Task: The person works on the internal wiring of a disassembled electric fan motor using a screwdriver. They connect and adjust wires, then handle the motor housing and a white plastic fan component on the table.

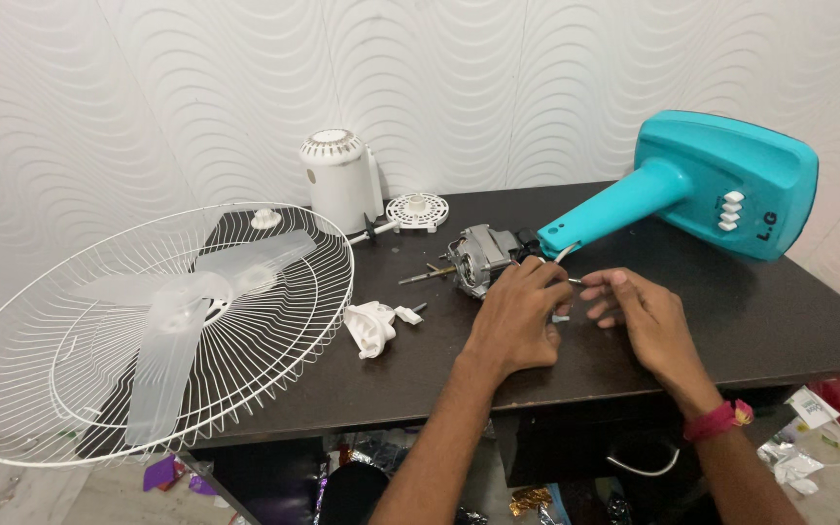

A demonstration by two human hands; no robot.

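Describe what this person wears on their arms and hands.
Both forearms are bare, with no sleeves in view and no gloves. The left hand has nothing on it or its wrist. The right hand has a pinkish-red band around the wrist. No rings visible.

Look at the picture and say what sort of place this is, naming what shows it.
Probably a small home repair bench: a bare fan motor lies under the left hand on a dark table, beside a wire fan guard and teal fan base.

Looks like a small home repair corner rather than a proper workshop: a dark bench against a wavy-patterned white wall, a taken-apart fan's grille, motor and teal stand on it, wrappers on the floor underneath.
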